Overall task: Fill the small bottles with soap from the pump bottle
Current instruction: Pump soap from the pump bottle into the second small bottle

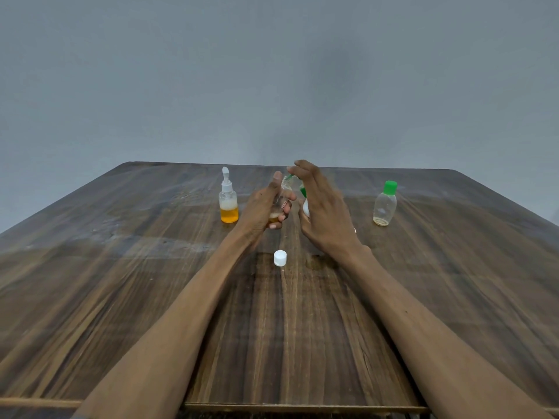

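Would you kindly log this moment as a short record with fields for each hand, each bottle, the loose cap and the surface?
left hand: grips a small clear bottle holding a little amber liquid, raised off the table
right hand: holds a white pump bottle with a green nozzle against the small bottle's mouth
clear spray bottle with orange liquid: upright, left, white top on
clear bottle with green cap: upright, right, nearly empty
white cap: loose, near the forearms
surface: dark wooden table
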